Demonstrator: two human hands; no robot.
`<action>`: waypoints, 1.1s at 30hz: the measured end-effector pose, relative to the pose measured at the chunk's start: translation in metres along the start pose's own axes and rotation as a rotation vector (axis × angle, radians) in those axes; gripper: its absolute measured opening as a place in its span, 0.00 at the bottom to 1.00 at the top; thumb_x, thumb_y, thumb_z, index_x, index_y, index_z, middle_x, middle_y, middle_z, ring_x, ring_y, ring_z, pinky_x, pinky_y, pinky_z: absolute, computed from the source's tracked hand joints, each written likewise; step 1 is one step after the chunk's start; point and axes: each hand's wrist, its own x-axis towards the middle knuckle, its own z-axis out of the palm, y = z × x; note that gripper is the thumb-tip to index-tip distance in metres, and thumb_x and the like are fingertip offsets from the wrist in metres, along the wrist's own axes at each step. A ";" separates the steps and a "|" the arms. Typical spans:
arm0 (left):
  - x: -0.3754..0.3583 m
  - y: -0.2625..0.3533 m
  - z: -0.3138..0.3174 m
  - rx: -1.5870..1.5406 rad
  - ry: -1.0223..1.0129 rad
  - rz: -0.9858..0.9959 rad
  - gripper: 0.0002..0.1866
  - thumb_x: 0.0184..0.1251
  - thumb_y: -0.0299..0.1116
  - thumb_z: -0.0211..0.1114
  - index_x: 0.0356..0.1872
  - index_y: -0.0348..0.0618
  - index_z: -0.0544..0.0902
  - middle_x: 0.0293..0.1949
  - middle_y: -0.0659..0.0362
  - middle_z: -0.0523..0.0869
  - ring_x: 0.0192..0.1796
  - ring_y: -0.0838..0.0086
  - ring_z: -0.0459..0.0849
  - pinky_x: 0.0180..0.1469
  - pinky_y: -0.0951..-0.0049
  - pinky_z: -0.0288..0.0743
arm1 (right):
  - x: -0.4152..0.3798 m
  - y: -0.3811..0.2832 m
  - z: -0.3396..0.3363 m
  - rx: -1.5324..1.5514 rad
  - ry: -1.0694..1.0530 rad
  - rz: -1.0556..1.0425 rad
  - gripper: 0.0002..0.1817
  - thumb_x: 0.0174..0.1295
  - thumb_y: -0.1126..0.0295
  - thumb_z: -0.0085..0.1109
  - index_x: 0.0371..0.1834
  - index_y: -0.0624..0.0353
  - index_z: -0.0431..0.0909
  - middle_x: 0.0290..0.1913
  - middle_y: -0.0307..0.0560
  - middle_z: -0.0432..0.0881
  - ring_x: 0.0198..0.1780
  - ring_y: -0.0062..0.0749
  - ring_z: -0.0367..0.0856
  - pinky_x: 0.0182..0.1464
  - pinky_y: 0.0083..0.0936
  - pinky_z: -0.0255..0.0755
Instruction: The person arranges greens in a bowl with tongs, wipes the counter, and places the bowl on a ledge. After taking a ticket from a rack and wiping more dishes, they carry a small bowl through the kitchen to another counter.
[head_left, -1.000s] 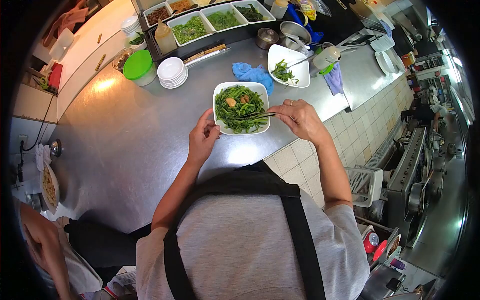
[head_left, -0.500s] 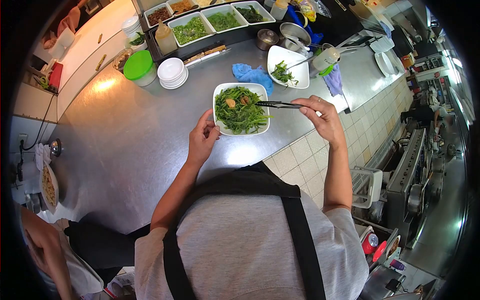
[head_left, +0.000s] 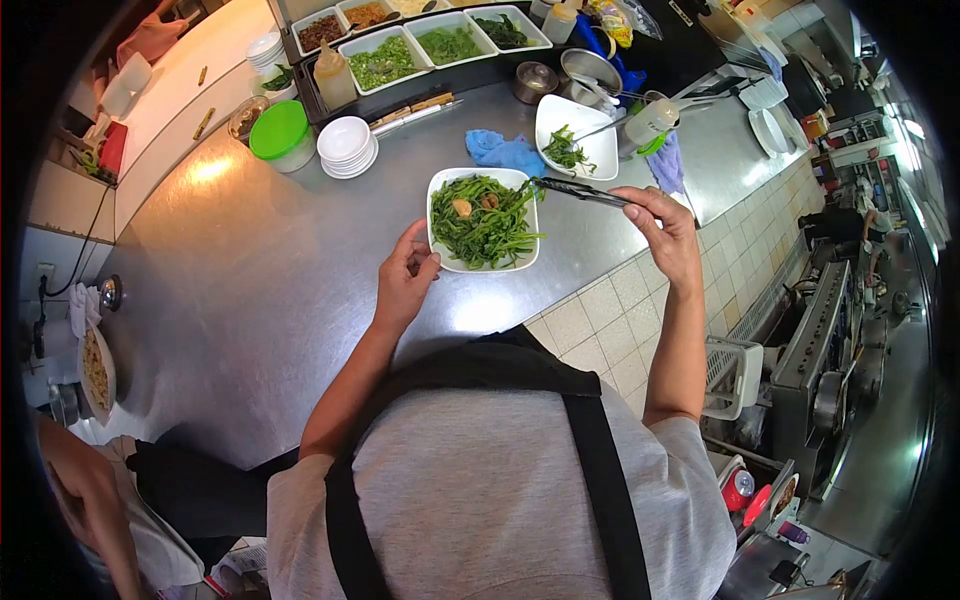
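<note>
steel counter (head_left: 270,300) in a kitchen, tiled floor (head_left: 590,330) alongside. bowl (head_left: 485,220) of cooked greens on the counter, near its edge. left hand (head_left: 408,275): fingers curled at the bowl's left side, touching the rim. right hand (head_left: 662,228): grip narrow, pinching black tongs (head_left: 585,192), tips at the bowl's upper right corner. blue cloth (head_left: 505,152) just beyond the bowl.

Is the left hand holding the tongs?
No, the right hand holds the black tongs, while the left hand is at the edge of the white bowl.
</note>
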 end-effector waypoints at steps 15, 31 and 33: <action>0.000 0.002 0.000 0.003 -0.004 -0.009 0.27 0.65 0.23 0.60 0.66 0.39 0.67 0.36 0.58 0.81 0.33 0.80 0.80 0.36 0.78 0.78 | 0.000 -0.007 0.046 -0.236 -0.153 -0.014 0.12 0.61 0.71 0.59 0.47 0.55 0.82 0.33 0.49 0.81 0.34 0.43 0.79 0.39 0.32 0.72; -0.001 0.004 0.002 -0.002 -0.004 0.004 0.26 0.66 0.24 0.59 0.66 0.40 0.67 0.35 0.58 0.82 0.33 0.81 0.80 0.36 0.78 0.77 | -0.018 0.006 0.049 -0.219 -0.086 0.030 0.11 0.61 0.71 0.60 0.46 0.55 0.83 0.28 0.46 0.78 0.28 0.34 0.74 0.34 0.28 0.69; 0.000 0.004 0.001 -0.011 -0.007 0.003 0.26 0.66 0.24 0.59 0.66 0.40 0.67 0.35 0.58 0.82 0.33 0.81 0.80 0.36 0.78 0.77 | -0.016 0.006 0.052 -0.227 -0.078 0.008 0.11 0.61 0.72 0.60 0.47 0.56 0.83 0.27 0.45 0.77 0.27 0.31 0.73 0.33 0.27 0.68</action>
